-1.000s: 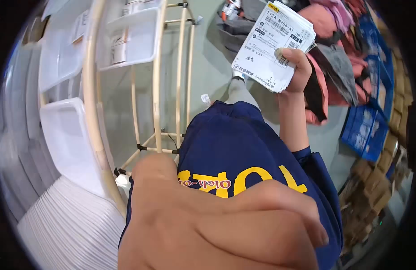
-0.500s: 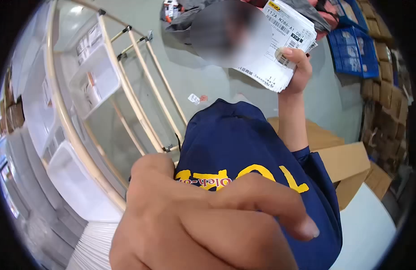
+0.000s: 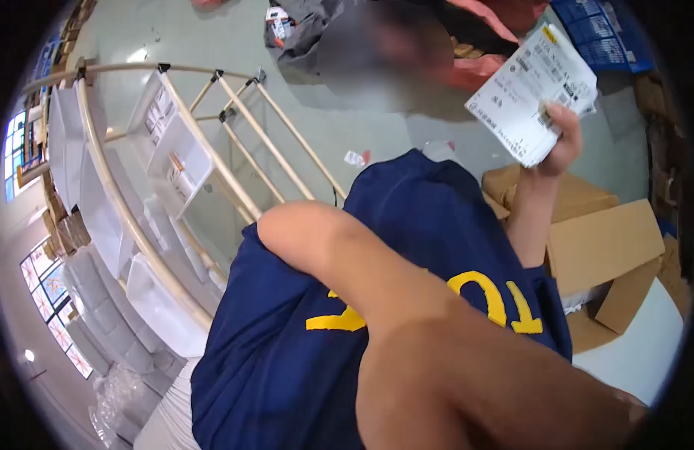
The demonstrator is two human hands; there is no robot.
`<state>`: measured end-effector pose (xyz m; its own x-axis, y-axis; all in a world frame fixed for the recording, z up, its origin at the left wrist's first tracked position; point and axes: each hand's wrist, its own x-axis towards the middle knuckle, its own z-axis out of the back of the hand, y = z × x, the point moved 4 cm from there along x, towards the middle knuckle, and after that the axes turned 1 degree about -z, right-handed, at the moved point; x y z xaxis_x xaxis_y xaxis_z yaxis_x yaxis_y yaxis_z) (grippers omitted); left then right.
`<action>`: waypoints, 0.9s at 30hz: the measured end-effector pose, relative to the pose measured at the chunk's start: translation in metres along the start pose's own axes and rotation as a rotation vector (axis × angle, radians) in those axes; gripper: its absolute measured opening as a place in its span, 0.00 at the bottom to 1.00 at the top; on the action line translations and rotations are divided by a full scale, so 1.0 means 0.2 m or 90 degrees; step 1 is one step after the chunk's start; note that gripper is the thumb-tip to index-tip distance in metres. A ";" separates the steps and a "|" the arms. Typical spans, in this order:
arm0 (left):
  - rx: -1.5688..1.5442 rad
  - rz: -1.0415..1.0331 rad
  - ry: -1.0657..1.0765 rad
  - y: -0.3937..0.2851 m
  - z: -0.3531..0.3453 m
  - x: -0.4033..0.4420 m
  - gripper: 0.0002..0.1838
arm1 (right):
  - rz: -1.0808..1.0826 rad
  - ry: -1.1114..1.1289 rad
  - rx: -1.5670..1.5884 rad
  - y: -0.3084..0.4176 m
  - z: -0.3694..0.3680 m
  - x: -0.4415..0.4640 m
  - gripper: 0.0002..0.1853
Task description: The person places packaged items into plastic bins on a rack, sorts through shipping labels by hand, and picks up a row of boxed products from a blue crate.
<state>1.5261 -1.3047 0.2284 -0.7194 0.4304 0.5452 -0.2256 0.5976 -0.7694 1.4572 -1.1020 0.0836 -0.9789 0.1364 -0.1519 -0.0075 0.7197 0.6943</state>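
My right hand holds a stack of printed white shipping labels out at the upper right, with the thumb pressed on its face. Barcodes and black print cover the top label, and a yellow mark sits at its upper corner. My left arm crosses the dark blue shirt with yellow letters. Very close to the camera, my left hand fills the lower right. Its fingers are in shadow and mostly out of sight, so I cannot see whether they hold anything.
A tube-frame rack with white bins stands at the left. An opened cardboard box lies at the right, below blue crates. Dark and red bags sit at the top. Wrapped grey stacks stand far left.
The view has shifted, showing more of the left side and windows. The label stack now sits further right and more tilted. My left hand has moved toward the lower right, nearer the camera.
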 end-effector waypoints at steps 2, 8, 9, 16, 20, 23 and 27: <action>0.000 0.016 0.031 0.11 -0.09 0.10 0.11 | 0.036 -0.018 -0.004 0.12 0.13 0.02 0.35; -0.036 0.054 0.092 0.55 -0.41 0.46 0.10 | 0.040 -0.094 0.013 0.50 0.59 0.18 0.36; -0.041 0.057 0.104 0.62 -0.45 0.52 0.10 | 0.052 -0.100 0.013 0.57 0.64 0.21 0.36; -0.060 0.107 0.157 1.04 -0.68 0.84 0.09 | 0.101 -0.181 0.060 0.96 1.02 0.32 0.35; -0.081 0.122 0.198 1.25 -0.72 1.07 0.09 | 0.118 -0.178 0.139 1.09 1.15 0.39 0.35; 0.125 0.119 0.205 1.43 -0.59 1.27 0.07 | 0.124 -0.166 0.209 1.11 1.19 0.50 0.34; 0.321 0.327 -0.057 1.83 -0.24 1.43 0.06 | 0.115 -0.202 0.029 1.15 1.21 0.68 0.39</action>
<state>1.2704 -0.9305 0.1192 -0.8619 0.5035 0.0602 -0.1038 -0.0590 -0.9928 1.3722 -0.7526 0.0525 -0.8520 0.4628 -0.2450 0.1755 0.6931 0.6991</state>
